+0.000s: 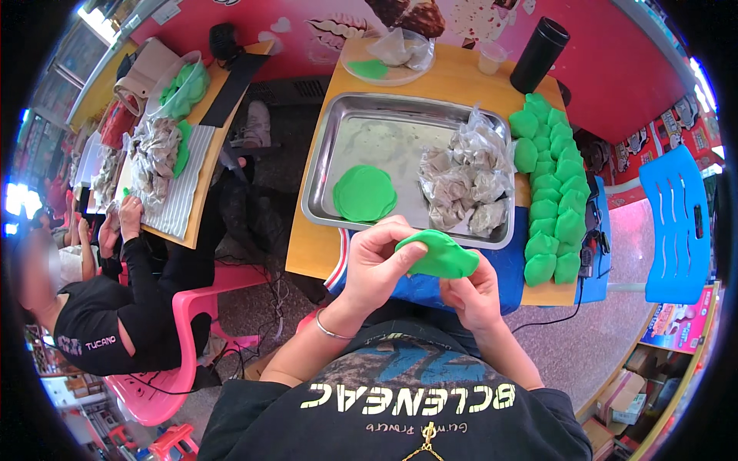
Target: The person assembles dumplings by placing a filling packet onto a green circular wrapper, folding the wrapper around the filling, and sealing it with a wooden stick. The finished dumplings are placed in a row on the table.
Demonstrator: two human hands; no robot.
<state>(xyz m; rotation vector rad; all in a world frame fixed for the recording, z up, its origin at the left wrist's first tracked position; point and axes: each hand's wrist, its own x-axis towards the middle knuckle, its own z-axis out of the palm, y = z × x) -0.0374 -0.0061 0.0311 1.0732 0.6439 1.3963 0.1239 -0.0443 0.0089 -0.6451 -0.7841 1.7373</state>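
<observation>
My left hand [378, 260] pinches one edge of a soft, thin green disc [442, 255], its thumb laid on top. The other end of the disc is held in the closed fingers of my right hand [473, 293]. Held in front of my chest near the table's front edge, the disc looks bent or folded; whether anything lies inside it I cannot tell. Just beyond my left hand, a stack of flat round green discs [364, 194] lies in a metal tray [369, 115]. Clear plastic bags with greyish contents [465, 180] fill the tray's right side.
Rows of plump green pieces [555, 196] line the table's right edge. Behind the tray stand a plastic bowl [421, 67], a clear cup [490, 58] and a black tumbler [540, 55]. A blue stool [676, 230] is at right; a co-worker [115, 323] sits left at another table.
</observation>
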